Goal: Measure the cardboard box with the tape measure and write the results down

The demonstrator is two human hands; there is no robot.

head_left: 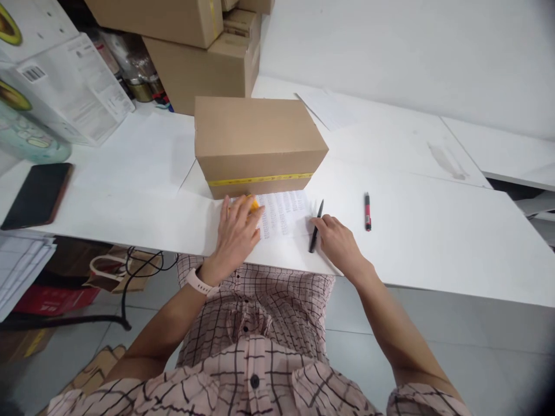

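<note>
In the head view, a sheet of printed paper [284, 214] lies on the white table just in front of a brown cardboard box [260, 130]. My left hand [237, 228] rests palm down over the sheet's left side, fingers stretched out. Under those fingers a small yellow-orange object [255, 204] shows only in part, so I cannot tell its kind. My right hand [340, 241] is closed at the sheet's right edge, pinching a black pen [314, 238] between thumb and fingers. The pen's tip points away from me.
A red and black pen [367, 212] lies to the right. On the left are a dark phone [39, 193], a white printed carton [73, 86] and a pale green container [34, 138]. Larger cardboard boxes [203, 72] are stacked behind. The table's front edge runs close to my body.
</note>
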